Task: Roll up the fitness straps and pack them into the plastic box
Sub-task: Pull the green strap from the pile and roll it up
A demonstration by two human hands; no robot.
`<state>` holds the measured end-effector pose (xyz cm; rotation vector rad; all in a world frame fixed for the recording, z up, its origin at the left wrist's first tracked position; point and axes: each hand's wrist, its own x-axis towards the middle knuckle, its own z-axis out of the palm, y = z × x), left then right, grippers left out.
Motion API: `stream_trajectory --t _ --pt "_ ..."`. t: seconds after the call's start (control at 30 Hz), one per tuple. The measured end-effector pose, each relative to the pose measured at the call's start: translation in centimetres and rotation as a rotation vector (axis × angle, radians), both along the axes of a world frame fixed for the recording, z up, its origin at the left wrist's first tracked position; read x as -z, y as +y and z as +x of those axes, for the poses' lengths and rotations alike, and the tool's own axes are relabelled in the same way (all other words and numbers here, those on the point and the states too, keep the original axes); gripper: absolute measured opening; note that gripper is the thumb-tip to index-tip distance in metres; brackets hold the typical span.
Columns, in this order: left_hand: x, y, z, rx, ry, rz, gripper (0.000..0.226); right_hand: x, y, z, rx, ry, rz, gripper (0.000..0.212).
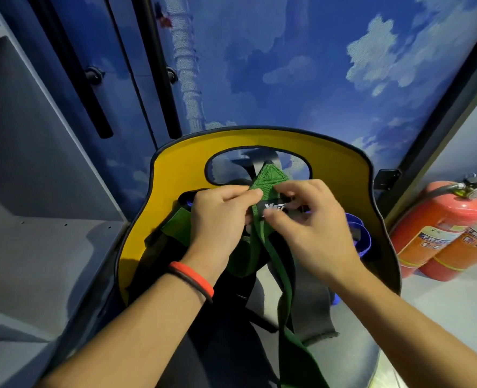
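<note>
Far left: grey shelving point(36, 152), nothing of the task on it that I can see.

Left of centre: left hand point(217, 219), red and black bands at the wrist, pinches the folded end of the green strap point(271, 177) between thumb and fingers. A second patch of green webbing point(175, 224) shows just left of that hand, lying on the yellow chair point(175, 169).

Centre: the green strap's stitched end stands up in front of the cut-out in the chair back. Its long tail runs down toward the near edge of view, loose and flat, not wound. A grey strap point(310, 309) lies beside the tail on the seat, also unrolled, frayed end near.

Right of centre: right hand point(307, 228), fingers curled, grips the strap at the black label point(276, 212) just below the left hand's pinch.

Right: a blue strap point(360, 236) at the seat's right edge, partly hidden by the right wrist; cannot tell whether it is coiled.

Far right: two red fire extinguishers point(441, 231) on the floor.

Judgement: rolling of the green strap looks barely begun, at most a first fold. No finished roll is clearly visible. The plastic box is not in view, so all packing appears left to do.
</note>
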<state>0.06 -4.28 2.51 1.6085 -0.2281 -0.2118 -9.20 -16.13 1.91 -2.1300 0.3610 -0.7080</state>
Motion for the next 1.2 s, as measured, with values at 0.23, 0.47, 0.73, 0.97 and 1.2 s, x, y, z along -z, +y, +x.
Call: stream_trajectory --t 0.23,0.47,0.73,0.97,1.2 --pt "-0.7 -0.5 -1.3 0.101 -0.23 0.002 0.022 0.4 1.6 -0.1 0.012 -0.102 -0.087 0.052" --pt "-1.1 -0.6 -1.1 0.125 -0.218 -0.079 0.041 0.6 1.4 0.2 0.007 -0.272 0.033 0.041" --pt "-1.3 0.3 -0.1 0.261 -0.325 0.075 0.058 -1.4 1.2 0.0 -0.087 -0.315 0.525 0.03" --pt "-1.0 0.0 -0.5 0.357 -0.017 0.017 0.053 -1.4 0.9 0.6 -0.085 -0.26 0.771 0.026" --pt "-0.8 -0.9 -0.5 0.101 0.065 -0.072 0.07 -0.1 0.9 0.7 -0.019 -0.175 0.293 0.023"
